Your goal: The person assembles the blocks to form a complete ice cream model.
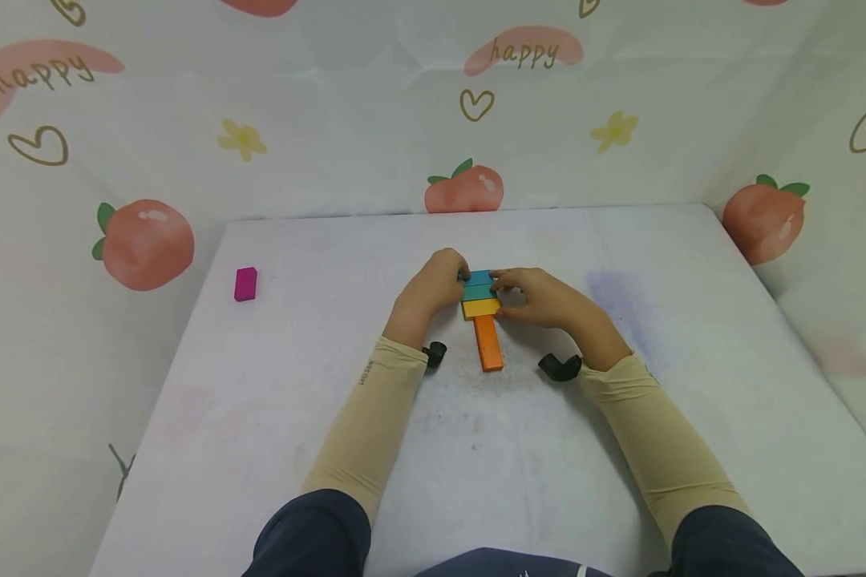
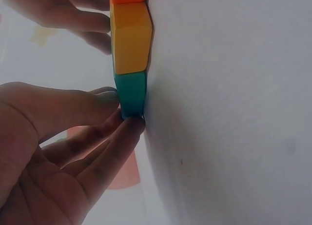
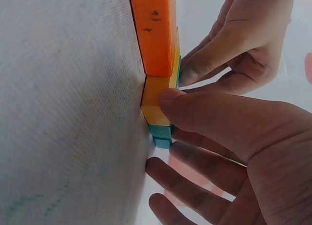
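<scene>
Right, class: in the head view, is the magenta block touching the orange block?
No, the magenta block lies apart, far left, while the orange block meets the yellow block.

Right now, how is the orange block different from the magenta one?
The orange block is long and narrow, while the magenta block is shorter and stubbier. Orange butts against the yellow block, whereas magenta sits apart, touching no other block. Orange lies near the two hands, between the forearms; magenta is off by the table's left edge. Both rest on the white table.
</scene>
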Motion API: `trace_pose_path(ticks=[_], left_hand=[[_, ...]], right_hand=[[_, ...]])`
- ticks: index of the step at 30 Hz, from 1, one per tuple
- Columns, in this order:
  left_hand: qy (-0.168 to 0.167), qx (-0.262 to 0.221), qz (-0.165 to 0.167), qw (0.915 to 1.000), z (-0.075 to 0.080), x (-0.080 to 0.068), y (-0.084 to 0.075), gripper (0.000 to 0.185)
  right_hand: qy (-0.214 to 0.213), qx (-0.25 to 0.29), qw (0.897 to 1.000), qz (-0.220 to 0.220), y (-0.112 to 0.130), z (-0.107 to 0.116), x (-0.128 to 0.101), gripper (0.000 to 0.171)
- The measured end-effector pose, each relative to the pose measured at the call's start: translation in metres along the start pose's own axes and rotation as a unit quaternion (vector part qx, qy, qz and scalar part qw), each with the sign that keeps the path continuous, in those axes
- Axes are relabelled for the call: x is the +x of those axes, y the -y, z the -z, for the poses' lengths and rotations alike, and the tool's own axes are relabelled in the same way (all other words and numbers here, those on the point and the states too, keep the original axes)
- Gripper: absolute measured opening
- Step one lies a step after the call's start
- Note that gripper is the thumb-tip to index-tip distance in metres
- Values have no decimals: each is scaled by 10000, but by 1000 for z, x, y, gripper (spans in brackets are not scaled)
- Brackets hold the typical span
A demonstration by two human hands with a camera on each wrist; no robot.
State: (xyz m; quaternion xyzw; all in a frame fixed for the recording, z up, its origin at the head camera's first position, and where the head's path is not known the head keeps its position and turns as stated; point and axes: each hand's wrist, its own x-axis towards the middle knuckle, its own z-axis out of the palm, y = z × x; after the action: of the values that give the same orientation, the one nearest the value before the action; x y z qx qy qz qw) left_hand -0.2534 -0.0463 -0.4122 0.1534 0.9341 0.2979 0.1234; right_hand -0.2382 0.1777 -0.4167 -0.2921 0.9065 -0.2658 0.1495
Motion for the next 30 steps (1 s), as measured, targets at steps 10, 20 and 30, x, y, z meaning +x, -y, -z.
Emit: trace_pose_path(ticks=[10, 20, 30], left_hand=[[-79, -82, -201, 9997, 7, -6, 2, 27], [-530, -411, 265, 9974, 30, -16, 34, 31], [-1064, -642, 673, 9900, 72, -50, 64, 38]], right_hand=[[-21, 12, 10000, -55, 1, 1, 1, 45], [14, -8, 10000, -35, 3, 0, -1, 44], [-27, -4, 10000, 68, 0, 1, -4, 43]])
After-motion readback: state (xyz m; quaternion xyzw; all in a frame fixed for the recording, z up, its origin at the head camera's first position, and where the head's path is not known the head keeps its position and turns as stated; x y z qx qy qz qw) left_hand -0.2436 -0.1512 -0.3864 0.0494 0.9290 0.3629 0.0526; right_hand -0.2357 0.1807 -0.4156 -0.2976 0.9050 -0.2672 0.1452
